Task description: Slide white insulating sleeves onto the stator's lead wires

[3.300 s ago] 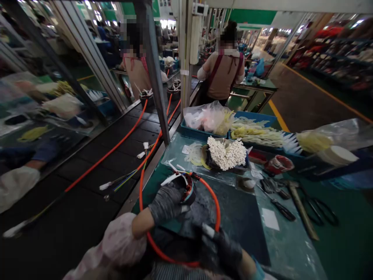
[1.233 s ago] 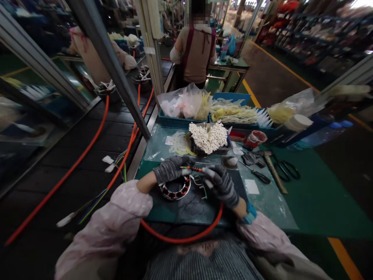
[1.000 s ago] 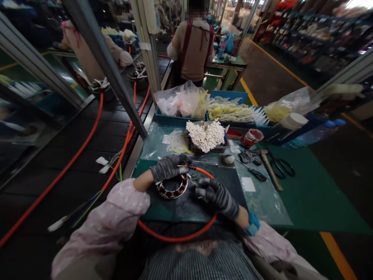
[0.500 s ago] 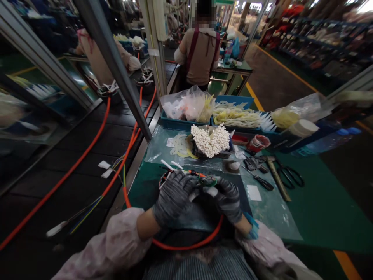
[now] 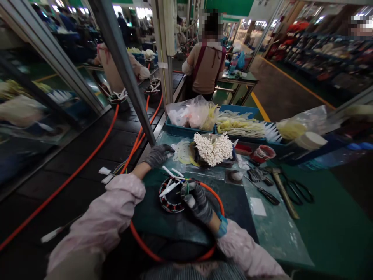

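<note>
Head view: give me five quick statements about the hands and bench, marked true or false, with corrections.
1. The left hand and right hand wear gloves. True.
2. The right hand is beside the ring. True.
3. The left hand grips the ring. False: it is away from it, near the plastic strips.
4. The screwdriver lies left of the hammer. True.
5. The hose beside the right hand is green. False: that hose is orange.
</note>
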Tool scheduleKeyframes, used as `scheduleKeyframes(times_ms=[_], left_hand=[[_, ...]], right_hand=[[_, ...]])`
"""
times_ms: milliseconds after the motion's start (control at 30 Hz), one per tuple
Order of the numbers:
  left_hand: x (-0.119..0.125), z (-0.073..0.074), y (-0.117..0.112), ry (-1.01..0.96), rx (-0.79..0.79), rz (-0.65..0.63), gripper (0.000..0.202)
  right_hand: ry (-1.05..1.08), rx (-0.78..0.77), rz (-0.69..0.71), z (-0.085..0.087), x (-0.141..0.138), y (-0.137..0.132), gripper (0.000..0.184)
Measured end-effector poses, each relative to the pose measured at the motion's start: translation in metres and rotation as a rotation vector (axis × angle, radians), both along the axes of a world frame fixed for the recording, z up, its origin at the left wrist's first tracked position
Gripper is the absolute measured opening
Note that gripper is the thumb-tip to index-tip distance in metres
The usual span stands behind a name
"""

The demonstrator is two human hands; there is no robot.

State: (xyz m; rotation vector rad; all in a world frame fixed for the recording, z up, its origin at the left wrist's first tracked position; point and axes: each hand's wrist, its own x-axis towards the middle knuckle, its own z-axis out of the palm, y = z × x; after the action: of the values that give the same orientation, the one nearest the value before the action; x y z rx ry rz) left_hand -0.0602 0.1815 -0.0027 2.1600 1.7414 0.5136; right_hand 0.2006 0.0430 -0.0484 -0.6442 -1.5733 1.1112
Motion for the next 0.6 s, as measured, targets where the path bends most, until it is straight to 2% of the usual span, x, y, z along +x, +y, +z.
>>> scheduleKeyframes(times_ms=[67, 167, 300, 433, 600], left_hand=[[0.017, -0.008, 0.028, 0.064, -0.018, -0.090, 0.020], [0.045, -0.010, 0.064, 0.166, -0.029, -0.234, 0.019], [0.072, -0.007, 0.098, 0.289, -0.019, -0.327, 0.035], [0.083, -0.009, 0.110, 0.365, -0.007, -0.348, 0.046], [0.076, -0.006, 0.104, 0.379, 0.025, -0.337, 0.043]], right_hand=[[-0.011, 0.031, 0.041, 0.003, 0.001, 0.002, 0.012], [-0.032, 0.068, 0.081, 0.009, 0.002, 0.003, 0.012], [-0.061, 0.091, 0.110, 0.016, 0.004, 0.003, 0.009], [-0.060, 0.081, 0.130, 0.020, 0.004, 0.001, 0.008], [-0.049, 0.087, 0.132, 0.018, 0.002, 0.002, 0.011]])
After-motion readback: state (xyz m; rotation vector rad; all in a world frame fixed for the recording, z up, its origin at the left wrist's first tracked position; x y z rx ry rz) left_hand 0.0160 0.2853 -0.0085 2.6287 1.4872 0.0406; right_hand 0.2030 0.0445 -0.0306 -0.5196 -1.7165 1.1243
